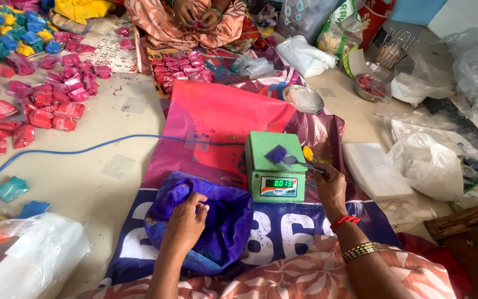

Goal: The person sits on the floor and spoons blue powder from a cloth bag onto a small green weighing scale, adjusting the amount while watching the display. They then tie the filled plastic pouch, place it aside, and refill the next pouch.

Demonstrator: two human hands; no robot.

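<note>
Beside the green weighing scale, on its right, the right hand holds a small spoon by the handle, fingers pinched narrow around it, the bowl tipped over the scale's platform. A little heap of purple powder sits on a clear sachet on that platform. To do this well, I judge the spoon should be tilted gently and tapped, so the powder falls in small amounts onto the heap and not over the platform's edge, with an eye on the lit display at the scale's front.

Left of the scale, the left hand rests on the rim of a purple bag of powder, fingers curled loosely over the folded plastic; its grip is partly closed, holding the bag's mouth apart. Just right of the scale lies a stack of clear sachets. Well beyond the scale, to its upper left, filled pink packets lie scattered on the floor, and another person's hands work at the far edge.
</note>
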